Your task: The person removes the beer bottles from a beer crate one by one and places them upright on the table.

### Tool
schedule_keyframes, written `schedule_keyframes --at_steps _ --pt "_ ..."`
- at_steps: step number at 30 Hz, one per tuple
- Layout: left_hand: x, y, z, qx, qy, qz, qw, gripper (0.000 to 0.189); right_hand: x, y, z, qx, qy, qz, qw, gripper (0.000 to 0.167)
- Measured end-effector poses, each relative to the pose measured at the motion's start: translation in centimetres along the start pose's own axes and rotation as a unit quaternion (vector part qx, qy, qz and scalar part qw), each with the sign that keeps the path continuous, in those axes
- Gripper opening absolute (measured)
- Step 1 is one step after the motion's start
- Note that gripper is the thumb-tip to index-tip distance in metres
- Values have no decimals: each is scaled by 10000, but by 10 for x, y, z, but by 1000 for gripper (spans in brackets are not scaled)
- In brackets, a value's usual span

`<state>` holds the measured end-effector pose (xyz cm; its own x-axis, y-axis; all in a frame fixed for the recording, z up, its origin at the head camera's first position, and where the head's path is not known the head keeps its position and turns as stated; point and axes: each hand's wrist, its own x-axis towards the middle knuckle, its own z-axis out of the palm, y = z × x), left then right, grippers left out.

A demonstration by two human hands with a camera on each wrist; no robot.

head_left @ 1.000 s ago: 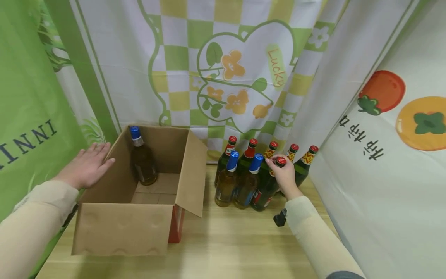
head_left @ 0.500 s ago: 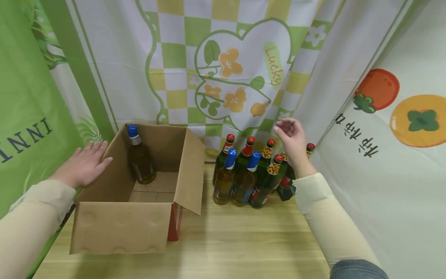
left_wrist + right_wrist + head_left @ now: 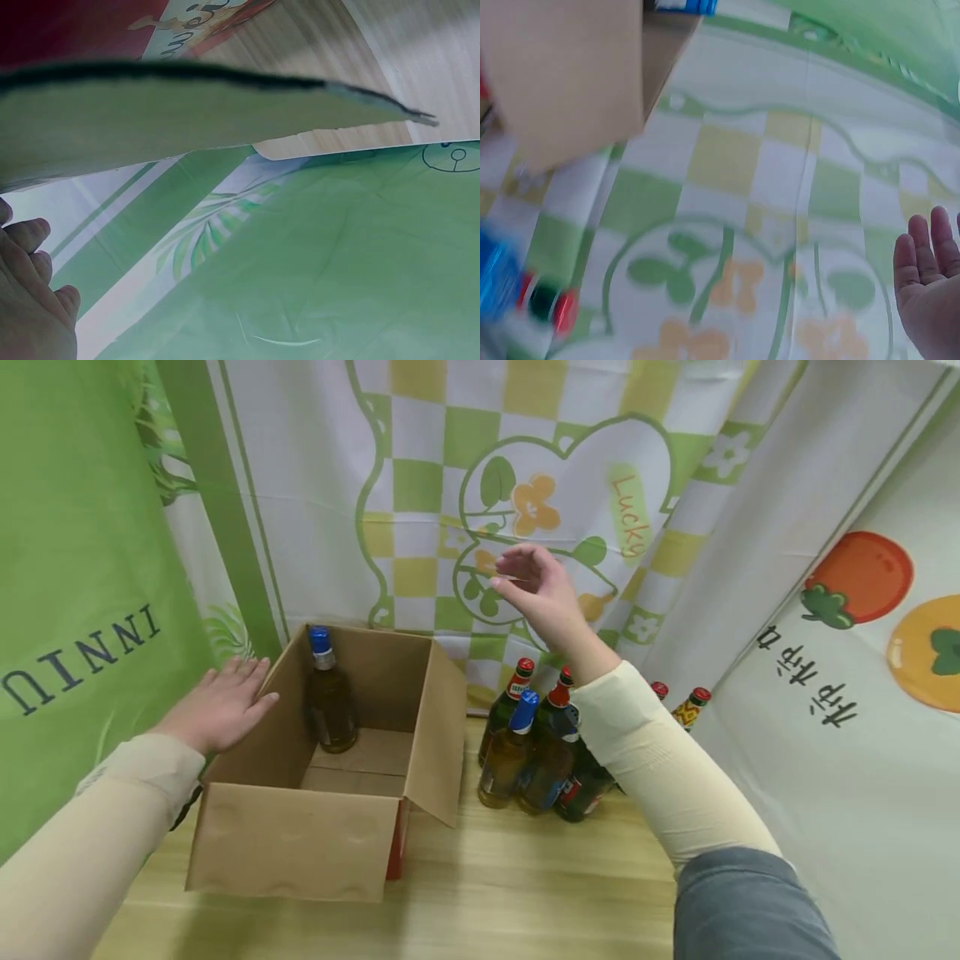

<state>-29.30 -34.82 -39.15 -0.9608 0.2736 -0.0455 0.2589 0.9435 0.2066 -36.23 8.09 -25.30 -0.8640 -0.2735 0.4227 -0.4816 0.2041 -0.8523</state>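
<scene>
My left hand (image 3: pixel 221 706) lies with straight fingers against the left side of an open cardboard box (image 3: pixel 292 839). In the left wrist view, the left hand's fingertips (image 3: pixel 67 300) show at the edge below a flap (image 3: pixel 150 127). Inside the box, a brown bottle with a blue foil top (image 3: pixel 332 710) stands upright in the back left corner. My right hand (image 3: pixel 543 597) is raised in the air over the group of bottles, fingers loosely bent and nothing in them. Two blue-topped bottles (image 3: pixel 504 768) and several green red-capped bottles (image 3: pixel 498 718) stand below, partly hidden by the right sleeve.
The box's right flap (image 3: pixel 438 735) hangs outward toward the bottles. A wooden table (image 3: pixel 510 893) carries everything. A checked curtain (image 3: pixel 416 527) hangs behind, with a green sheet (image 3: pixel 67 568) at left and a white one (image 3: pixel 847 810) at right.
My right hand has left the capped bottles, lifted up and swung left toward the box. My left hand stays at the box's side. The head view has shifted slightly left.
</scene>
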Motion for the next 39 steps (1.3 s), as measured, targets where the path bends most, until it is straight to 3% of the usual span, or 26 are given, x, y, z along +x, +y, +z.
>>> schedule_keyframes --at_steps 11,17,23,28,34,39 --pt "1 0 -1 78 116 -13 9999 70 68 -8 104 -24 -1081 720 9915 49" --pt "2 3 -3 59 198 12 9998 68 88 -2 158 -207 -1472 1143 9823 55" --pt "1 1 1 -15 164 -107 9998 69 86 19 210 -553 -1578 1459 9751 58" --pt "-4 -2 2 4 233 -187 9996 68 74 45 244 -395 -1600 1725 9711 58" --pt "-5 3 4 1 308 -184 9994 67 62 78 263 119 -1325 2029 9701 55" --pt "-6 5 3 -76 452 -178 9988 65 60 96 271 277 -1341 2243 9648 58"
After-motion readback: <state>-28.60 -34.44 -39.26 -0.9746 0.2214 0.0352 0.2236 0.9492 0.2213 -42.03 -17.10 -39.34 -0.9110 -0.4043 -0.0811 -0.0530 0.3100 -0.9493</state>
